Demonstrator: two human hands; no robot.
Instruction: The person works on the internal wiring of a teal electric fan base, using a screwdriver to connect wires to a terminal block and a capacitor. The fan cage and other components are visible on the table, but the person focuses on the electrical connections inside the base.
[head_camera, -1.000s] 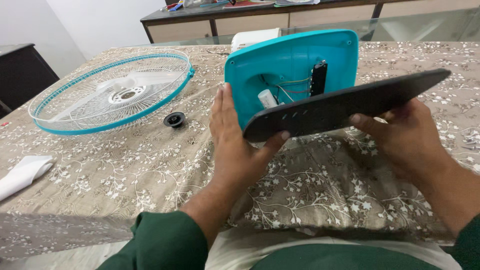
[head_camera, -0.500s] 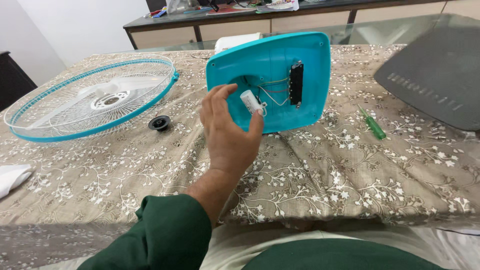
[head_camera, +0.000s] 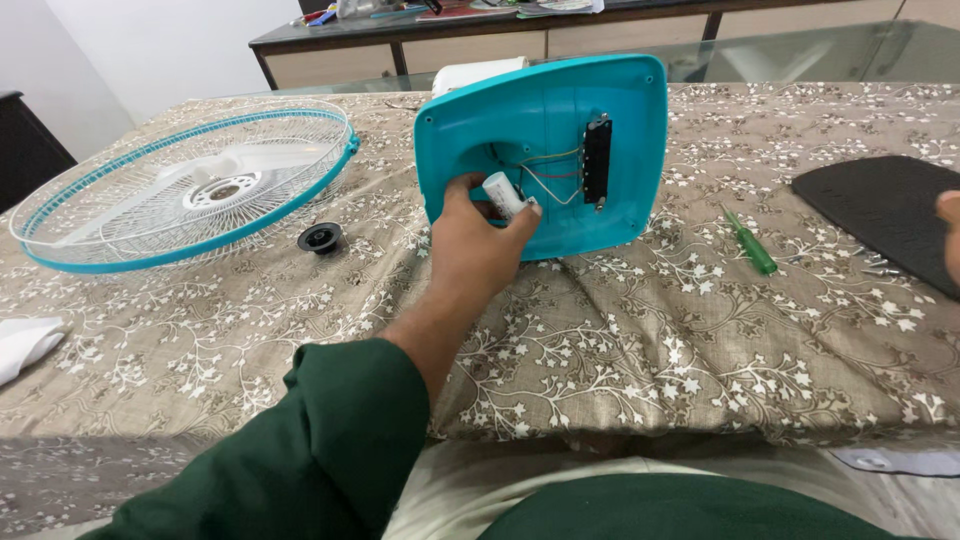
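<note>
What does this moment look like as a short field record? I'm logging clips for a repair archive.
left hand: holds white cylinder inside teal base
right hand: at frame edge, on black plate
wiring: thin wires run to black strip
tool: green screwdriver on cloth
left side: fan grille, black cap

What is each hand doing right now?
Left hand: closed on the white cylinder inside the teal housing.
Right hand: mostly out of frame; cannot tell.
</note>
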